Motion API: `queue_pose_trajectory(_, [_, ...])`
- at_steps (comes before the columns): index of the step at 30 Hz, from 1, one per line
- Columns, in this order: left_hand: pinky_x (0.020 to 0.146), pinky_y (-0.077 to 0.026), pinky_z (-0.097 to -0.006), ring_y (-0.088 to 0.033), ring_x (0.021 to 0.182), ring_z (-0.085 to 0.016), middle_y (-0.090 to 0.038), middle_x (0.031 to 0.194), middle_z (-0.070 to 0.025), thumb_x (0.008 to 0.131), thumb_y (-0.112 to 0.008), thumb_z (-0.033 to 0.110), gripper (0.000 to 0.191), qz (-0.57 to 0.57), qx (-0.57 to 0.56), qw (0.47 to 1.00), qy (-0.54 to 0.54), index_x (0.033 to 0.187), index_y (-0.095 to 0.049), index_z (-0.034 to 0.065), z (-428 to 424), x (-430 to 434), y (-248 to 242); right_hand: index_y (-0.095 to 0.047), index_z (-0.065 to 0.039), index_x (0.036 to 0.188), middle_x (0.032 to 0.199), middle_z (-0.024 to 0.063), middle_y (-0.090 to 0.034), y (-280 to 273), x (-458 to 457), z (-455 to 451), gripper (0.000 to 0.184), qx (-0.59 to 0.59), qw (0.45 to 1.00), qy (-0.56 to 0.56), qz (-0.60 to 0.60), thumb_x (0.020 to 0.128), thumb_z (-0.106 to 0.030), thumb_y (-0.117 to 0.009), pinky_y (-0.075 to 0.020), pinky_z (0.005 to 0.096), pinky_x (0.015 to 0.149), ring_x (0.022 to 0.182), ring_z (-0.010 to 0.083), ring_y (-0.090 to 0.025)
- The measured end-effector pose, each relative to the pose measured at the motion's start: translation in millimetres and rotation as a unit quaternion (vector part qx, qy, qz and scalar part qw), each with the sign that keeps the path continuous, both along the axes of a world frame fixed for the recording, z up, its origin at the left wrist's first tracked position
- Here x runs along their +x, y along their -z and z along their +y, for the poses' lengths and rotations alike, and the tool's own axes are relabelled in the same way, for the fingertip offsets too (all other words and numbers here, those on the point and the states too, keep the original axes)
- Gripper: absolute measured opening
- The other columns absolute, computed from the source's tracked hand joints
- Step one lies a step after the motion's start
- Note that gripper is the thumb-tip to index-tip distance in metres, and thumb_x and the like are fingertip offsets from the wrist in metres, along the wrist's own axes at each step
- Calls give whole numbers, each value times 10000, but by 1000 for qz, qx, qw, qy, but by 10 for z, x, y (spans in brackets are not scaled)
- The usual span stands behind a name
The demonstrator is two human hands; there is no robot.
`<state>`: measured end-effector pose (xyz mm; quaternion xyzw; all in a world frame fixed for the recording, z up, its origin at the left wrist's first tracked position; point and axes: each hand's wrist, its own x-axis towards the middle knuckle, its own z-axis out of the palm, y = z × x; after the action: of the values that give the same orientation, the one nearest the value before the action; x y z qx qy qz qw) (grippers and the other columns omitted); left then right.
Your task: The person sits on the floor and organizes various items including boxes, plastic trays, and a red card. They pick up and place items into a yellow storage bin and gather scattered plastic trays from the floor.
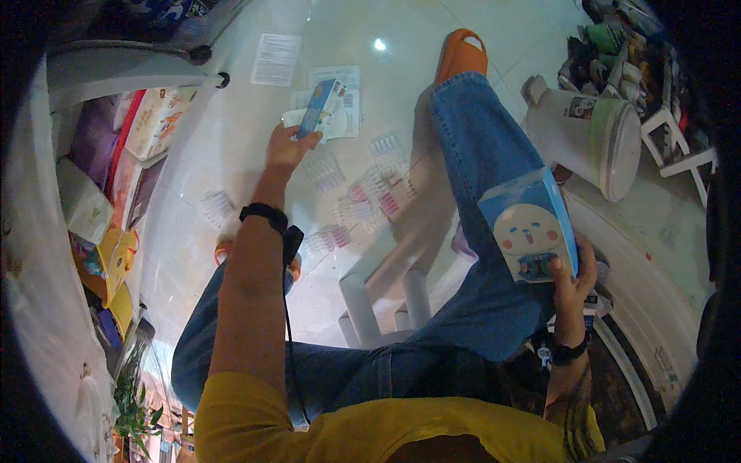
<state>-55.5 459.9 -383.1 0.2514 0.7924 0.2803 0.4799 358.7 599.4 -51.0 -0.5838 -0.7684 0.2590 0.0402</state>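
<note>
My left hand [288, 144] reaches over the floor and grips a small blue-and-white printed box [321, 110] by its lower end. Beneath and beside that box lie printed sheets [352, 87], and a separate paper with printed text [275, 59] is further up. On my right, my right hand [573, 278] holds a larger blue box with a cartoon face [527, 231] over my thigh. Between my legs, several clear packs of small pink and white items [365, 202] are spread on the tiles, with another pack [217, 209] off to the left.
An orange slipper [463, 55] is on my outstretched foot. A white lidded bin [584, 139] lies on its side at the right, near a cluttered rack [666, 133]. Boxes and bags [139, 168] fill a shelf at the left. White stool legs [359, 301] show below me.
</note>
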Motion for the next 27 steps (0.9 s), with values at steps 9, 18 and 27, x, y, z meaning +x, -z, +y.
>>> queue_pose_trajectory(9, [670, -474, -264, -581, 759, -172, -622, 893, -75, 770, -723, 311, 509, -42, -36, 998, -22, 1092, -570, -51, -445, 211, -152, -573, 18, 1064, 914, 105, -610, -29, -147, -18, 519, -37, 997, 22, 57, 737, -347, -745, -462, 306, 730, 825, 186, -573])
queue_pose_trajectory(18, [835, -480, -300, -568, 955, -179, -531, 1071, -79, 705, -731, 217, 478, -141, 207, 968, -19, 1068, -582, -56, -884, 222, -2426, -622, 26, 999, 837, 112, -642, 49, -532, -192, 540, -7, 982, -80, 172, 715, -414, -756, -484, 311, 674, 752, 166, -603])
queue_pose_trajectory(27, [812, -491, -261, -537, 1025, -173, -453, 1179, -87, 542, -783, 185, 645, -185, 246, 950, 57, 1097, -576, -69, -1626, 825, -4170, -628, 15, 1017, 836, 63, -629, -224, -586, -806, 508, -331, 882, -164, 293, 786, -431, -700, -462, 261, 623, 717, 127, -575])
